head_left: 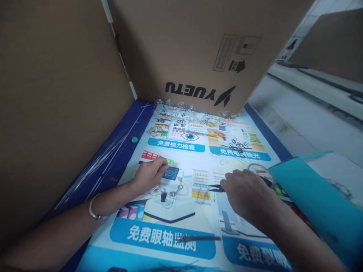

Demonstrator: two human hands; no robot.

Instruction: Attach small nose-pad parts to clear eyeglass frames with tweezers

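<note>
My left hand [151, 174], with a bracelet at the wrist, is closed, its fingers curled together over the printed sheet. Whatever is between its fingertips is hidden. Just below and beside it, a string of clear round beads on thin wire [180, 187] curves over the sheet. My right hand [246, 190] is wrapped round a pair of pliers, whose dark, pointed jaws [217, 187] stick out to the left, slightly apart. A thin curled wire [202, 196] lies near the jaw tips.
Clear beaded pieces [181, 109] line the far edge below a cardboard panel [198, 56]. Another cardboard wall [62, 75] rises on the left. Small dark wire pieces [239, 145] lie ahead, a wire bundle [198, 238] in front. A turquoise box [317, 189] stands right.
</note>
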